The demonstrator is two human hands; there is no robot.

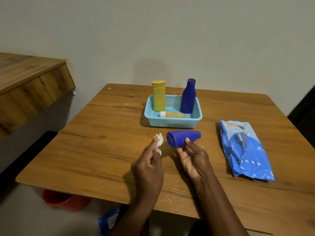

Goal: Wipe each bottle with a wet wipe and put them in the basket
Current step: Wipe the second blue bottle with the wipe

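My right hand [192,157] holds a small blue bottle [182,137] on its side above the table, its base turned toward me, thumb on its side and fingers under it. My left hand [150,160] pinches a crumpled white wet wipe [159,142] just left of that bottle, not touching it. Behind them a light-blue mesh basket [172,123] holds an upright yellow bottle [159,96], a tall upright blue bottle [188,96] and a small amber bottle with a white cap [173,114] lying flat.
A blue pack of wet wipes [245,149] lies on the wooden table [85,142] to the right. A wooden ledge [30,82] juts out at the left. On the floor sit a red tub [64,200] and another blue pack [109,218].
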